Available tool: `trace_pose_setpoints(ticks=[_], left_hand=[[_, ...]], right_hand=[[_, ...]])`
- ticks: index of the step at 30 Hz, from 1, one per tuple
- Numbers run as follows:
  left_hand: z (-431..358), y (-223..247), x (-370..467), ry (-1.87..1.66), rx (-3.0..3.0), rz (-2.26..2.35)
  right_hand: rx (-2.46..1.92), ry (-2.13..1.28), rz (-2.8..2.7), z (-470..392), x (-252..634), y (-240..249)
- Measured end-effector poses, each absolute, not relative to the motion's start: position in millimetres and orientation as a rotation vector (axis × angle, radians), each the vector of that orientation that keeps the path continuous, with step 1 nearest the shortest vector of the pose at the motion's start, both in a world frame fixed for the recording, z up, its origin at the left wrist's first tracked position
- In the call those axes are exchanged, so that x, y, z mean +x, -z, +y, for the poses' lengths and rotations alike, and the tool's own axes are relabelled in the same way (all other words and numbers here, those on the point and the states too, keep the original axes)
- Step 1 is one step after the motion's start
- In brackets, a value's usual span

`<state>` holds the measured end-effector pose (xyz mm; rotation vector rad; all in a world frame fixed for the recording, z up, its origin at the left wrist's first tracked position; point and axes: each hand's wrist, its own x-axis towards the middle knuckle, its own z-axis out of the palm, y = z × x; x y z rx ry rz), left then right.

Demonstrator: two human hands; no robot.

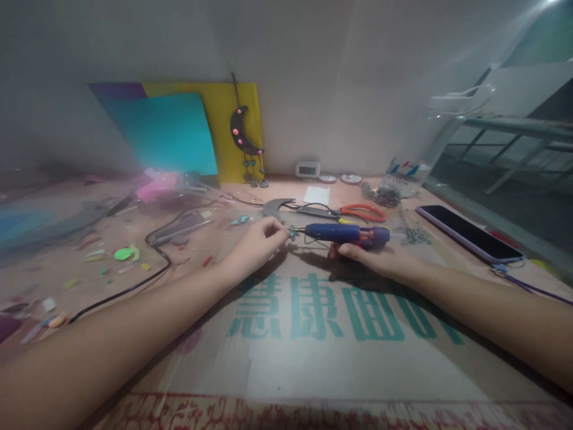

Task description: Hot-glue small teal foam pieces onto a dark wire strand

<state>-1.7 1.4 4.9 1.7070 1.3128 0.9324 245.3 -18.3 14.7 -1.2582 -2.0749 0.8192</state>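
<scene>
My left hand (pixel 262 242) is closed in a pinch on a small teal bead piece (pixel 292 232) near the middle. Around a blue handheld tool (pixel 333 233), the fingers of my right hand (pixel 362 255) are wrapped; its thin metal tip points left and meets the bead piece. Behind the tool lie orange-handled scissors (pixel 362 212) and a grey curved piece (pixel 275 207). A few teal bits (pixel 240 220) rest just behind my left hand. A dark crescent ornament (pixel 244 132) with pink dots and hanging teal beads leans against a yellow board (pixel 224 119).
Coloured scraps (pixel 125 254) and a black cable (pixel 134 286) spread over the left side. A phone (pixel 468 233) lies at right, near a clear plastic container (pixel 405 176) and chains (pixel 387 196). A printed sheet (pixel 286 364) covers the front.
</scene>
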Motion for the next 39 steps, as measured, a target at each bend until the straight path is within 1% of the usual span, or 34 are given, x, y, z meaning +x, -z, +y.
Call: trace_pose_setpoints(ticks=[7, 12, 21, 27, 33, 39], left_hand=[[0.5, -6.4, -1.3, -0.959, 1.682, 1.315], [-0.3, -5.6, -0.4, -0.936, 1.698, 1.342], [-2.0, -5.1, -1.8, -0.96, 1.772, 1.323], [-1.8, -5.1, -1.5, -0.974, 1.821, 1.316], [-2.4, -5.0, -1.6, -0.98, 1.832, 1.29], [-3.2, -5.5, -1.5, -0.982, 1.829, 1.273]], right_hand=[[-1.306, -0.732, -2.056, -16.6, 238.7, -15.9], [-1.445, -0.683, -2.031, -16.3, 240.3, -11.8], [-1.5, -0.613, -1.982, -19.2, 238.4, -13.3], [-1.41, -0.558, -1.98, -19.5, 237.5, -14.1], [-1.301, -0.596, -1.973, -19.7, 235.2, -15.3], [-1.289, -0.57, -1.994, -19.3, 234.1, -16.0]])
